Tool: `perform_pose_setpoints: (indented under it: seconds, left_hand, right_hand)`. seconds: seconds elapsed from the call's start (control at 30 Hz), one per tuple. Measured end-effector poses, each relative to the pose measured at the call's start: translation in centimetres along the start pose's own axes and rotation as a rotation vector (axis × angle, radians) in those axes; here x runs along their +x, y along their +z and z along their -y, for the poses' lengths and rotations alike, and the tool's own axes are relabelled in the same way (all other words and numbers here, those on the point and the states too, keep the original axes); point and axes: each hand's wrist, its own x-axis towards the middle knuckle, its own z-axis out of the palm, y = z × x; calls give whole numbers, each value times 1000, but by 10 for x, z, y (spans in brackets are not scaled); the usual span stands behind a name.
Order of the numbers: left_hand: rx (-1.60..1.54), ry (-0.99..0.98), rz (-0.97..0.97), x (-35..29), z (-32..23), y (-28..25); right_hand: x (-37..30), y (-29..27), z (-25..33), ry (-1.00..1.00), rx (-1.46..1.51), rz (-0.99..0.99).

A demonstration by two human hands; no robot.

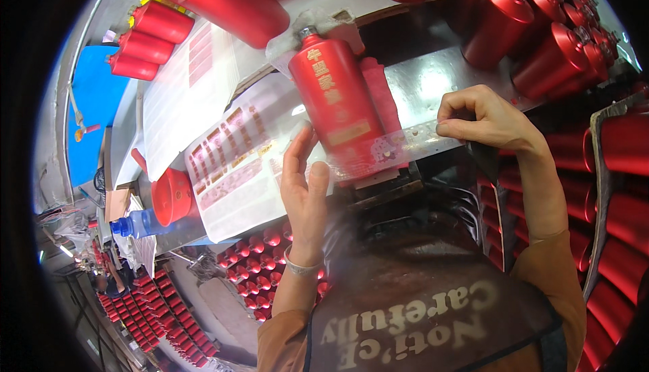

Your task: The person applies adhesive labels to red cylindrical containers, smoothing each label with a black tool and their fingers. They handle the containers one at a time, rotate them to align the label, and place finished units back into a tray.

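The right hand (483, 120) pinches one end of a clear film (420, 143) between thumb and fingers, the film running across the lower part of a red bottle (331, 88) that lies neck away from the person. By the bottle's left side the left hand (303, 182) is loosely spread, and I can't tell whether it touches. Farther left lie a printed sheet (247, 211) and a red tub (170, 197).

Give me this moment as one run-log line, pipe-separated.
left hand: open beside lettered red bottle, contact unclear | right hand: pinching clear film | film: overlaps bottle's lower end | printed sheet: left of bottle
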Motion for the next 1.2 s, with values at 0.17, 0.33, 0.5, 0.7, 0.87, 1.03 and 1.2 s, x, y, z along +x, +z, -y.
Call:
perform_pose_setpoints:
  seconds: [0.17,0.33,0.5,0.7,0.87,1.03,1.2]
  left_hand:
    - [87,-1,57,3,-6,15]
    - [100,-30,30,8,-7,21]
    - [89,-44,29,10,-4,24]
    - [53,-64,29,11,-5,28]
    - [40,-70,35,10,-8,30]
    - [2,-45,18,7,-3,31]
    - [156,-62,-30,4,10,33]
  right_hand:
    - [-11,-3,7,-53,17,-35]
    - [-10,-7,5,-37,31,-40]
    - [-7,-13,-3,24,28,-29]
    - [4,-18,-26,29,-61,-27]
    - [20,-2,-35,-45,-384,-352]
    - [20,46,-18,-249,-132,-510]
    - [31,86,-7,-187,-10,-384]
